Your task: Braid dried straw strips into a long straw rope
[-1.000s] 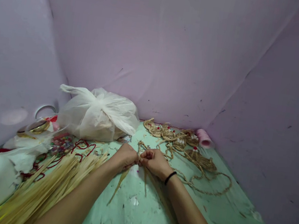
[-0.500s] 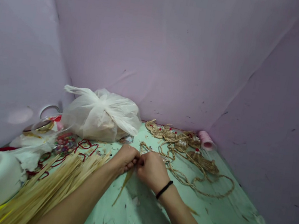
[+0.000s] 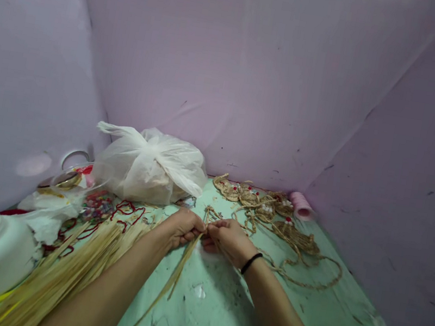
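My left hand (image 3: pixel 185 229) and my right hand (image 3: pixel 228 237) meet over the middle of the green table, fingertips pinched close together. Between them runs a thin cord of twisted dry fibre (image 3: pixel 208 214), its finished end showing just beyond my fingers. Loose fibre strands (image 3: pixel 174 277) hang from the pinch toward me and spread on the table. Both hands are closed on this cord; the exact grip of the inner fingers is hidden. A black band circles my right wrist. Woven fibre pieces with red and white beads (image 3: pixel 296 236) lie beyond my right hand.
A bundle of dry fibre strips (image 3: pixel 77 267) lies under my left forearm. Further left stand a white pot (image 3: pixel 9 251) and a bag of colourful beads (image 3: pixel 97 205). A tied plastic bag (image 3: pixel 150 169) and a pink thread spool (image 3: pixel 301 205) rest by the back wall (image 3: pixel 255 81).
My right hand has turned, its fingers now stretched further toward the left hand's fingertips. The loose strands now show longer, trailing toward the table's near side.
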`<action>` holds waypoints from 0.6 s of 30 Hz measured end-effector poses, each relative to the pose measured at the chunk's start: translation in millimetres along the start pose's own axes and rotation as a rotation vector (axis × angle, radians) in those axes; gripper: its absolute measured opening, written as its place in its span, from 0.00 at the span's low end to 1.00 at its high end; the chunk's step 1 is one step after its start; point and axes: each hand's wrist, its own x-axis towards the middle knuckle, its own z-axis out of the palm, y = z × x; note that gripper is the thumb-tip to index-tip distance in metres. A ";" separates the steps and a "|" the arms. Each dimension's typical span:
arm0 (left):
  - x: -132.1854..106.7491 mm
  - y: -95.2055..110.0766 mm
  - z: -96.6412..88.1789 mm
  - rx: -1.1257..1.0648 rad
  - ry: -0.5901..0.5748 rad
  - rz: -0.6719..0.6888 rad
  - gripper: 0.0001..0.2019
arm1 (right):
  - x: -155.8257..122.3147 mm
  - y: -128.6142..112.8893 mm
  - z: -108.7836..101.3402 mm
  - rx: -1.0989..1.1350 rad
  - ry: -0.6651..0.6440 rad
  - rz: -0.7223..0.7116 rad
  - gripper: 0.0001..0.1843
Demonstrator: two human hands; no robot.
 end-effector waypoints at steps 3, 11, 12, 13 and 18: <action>-4.6 2.6 3.0 0.111 0.062 0.001 0.06 | -0.7 2.6 6.1 -0.029 0.022 0.019 0.09; -7.3 8.0 2.4 0.728 0.349 0.164 0.04 | 8.1 13.7 0.8 -0.005 -0.006 -0.022 0.08; -8.6 8.1 4.9 0.793 0.393 0.179 0.03 | 8.5 14.4 0.7 0.015 -0.020 -0.023 0.08; -11.1 8.2 8.8 0.846 0.431 0.190 0.03 | 8.8 15.0 0.6 0.040 -0.030 -0.018 0.07; -35.8 8.5 40.5 0.921 0.518 0.268 0.09 | 8.8 15.1 0.5 0.192 -0.001 0.017 0.11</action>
